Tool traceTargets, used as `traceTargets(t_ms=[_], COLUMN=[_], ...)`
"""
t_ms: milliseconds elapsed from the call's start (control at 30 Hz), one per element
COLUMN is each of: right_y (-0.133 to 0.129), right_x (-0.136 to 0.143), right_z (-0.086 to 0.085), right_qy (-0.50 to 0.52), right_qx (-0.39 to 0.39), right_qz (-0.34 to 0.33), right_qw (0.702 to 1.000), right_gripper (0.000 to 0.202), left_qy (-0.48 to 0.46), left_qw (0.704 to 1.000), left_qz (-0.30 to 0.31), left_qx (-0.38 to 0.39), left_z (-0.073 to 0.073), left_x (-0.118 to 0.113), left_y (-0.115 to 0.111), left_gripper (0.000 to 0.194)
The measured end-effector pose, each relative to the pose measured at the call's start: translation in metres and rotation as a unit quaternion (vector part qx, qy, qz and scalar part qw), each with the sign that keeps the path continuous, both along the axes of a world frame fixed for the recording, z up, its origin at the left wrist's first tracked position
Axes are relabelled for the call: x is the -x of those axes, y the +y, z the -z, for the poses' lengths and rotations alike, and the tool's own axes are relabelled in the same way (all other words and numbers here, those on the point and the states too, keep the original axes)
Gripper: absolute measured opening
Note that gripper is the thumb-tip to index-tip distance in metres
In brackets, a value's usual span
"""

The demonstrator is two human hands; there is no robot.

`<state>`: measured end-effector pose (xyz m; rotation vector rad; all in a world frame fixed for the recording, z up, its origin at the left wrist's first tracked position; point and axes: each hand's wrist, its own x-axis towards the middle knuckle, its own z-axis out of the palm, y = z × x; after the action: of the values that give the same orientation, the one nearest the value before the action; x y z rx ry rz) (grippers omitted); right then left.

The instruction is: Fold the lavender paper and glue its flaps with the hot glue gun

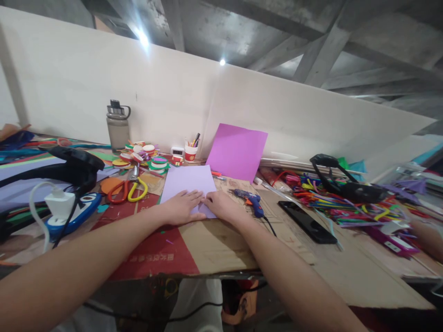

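A sheet of lavender paper [190, 180] lies on the cardboard in front of me. My left hand [183, 206] rests flat on its lower part, fingers stretched to the right and slightly apart. Against the sheet's right edge, my right hand [219, 204] has its fingers curled together, touching or almost touching the left fingertips. What it pinches, if anything, is hidden. A blue glue gun [254, 203] lies just right of my right hand. Scissors with red and yellow handles [133, 190] lie to the left of the sheet. Behind, a purple sheet [238, 152] leans against the white partition.
At left are a power strip [78, 216] with a white charger and a water bottle [118, 129]. Small paper pieces [148, 152] and a pen cup [190, 152] stand behind. A phone [306, 221] and coloured pipe cleaners [321, 198] lie right. Another person's arm [427, 237] shows far right.
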<state>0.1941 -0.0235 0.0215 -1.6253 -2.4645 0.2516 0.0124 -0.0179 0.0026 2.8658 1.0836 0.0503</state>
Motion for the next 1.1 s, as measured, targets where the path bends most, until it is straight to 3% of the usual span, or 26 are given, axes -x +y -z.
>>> traceTargets(t_ms=[267, 367, 533, 733, 1100], right_y=[0.006, 0.007, 0.005, 0.009, 0.017], right_x=[-0.005, -0.002, 0.012, 0.02, 0.016], right_z=[0.001, 0.001, 0.013, 0.033, 0.038], right_qy=[-0.043, 0.023, 0.145, 0.109, 0.094], right_qx=[-0.017, -0.059, -0.187, -0.106, -0.114], right_qz=[0.068, 0.076, 0.027, -0.016, -0.072], right_qw=[0.997, 0.995, 0.971, 0.988, 0.986], right_gripper=[0.03, 0.03, 0.019, 0.038, 0.037], left_qy=[0.002, -0.012, -0.029, -0.004, 0.012], left_qw=[0.999, 0.997, 0.996, 0.995, 0.998], left_qz=[-0.05, -0.07, -0.067, -0.088, -0.058], left_qx=[0.012, -0.019, -0.059, -0.037, -0.011], left_z=[0.0, 0.001, 0.008, 0.009, -0.003], left_x=[0.012, 0.013, 0.001, -0.005, 0.002], left_y=[0.009, 0.008, 0.003, 0.003, 0.003], left_gripper=[0.079, 0.083, 0.089, 0.096, 0.096])
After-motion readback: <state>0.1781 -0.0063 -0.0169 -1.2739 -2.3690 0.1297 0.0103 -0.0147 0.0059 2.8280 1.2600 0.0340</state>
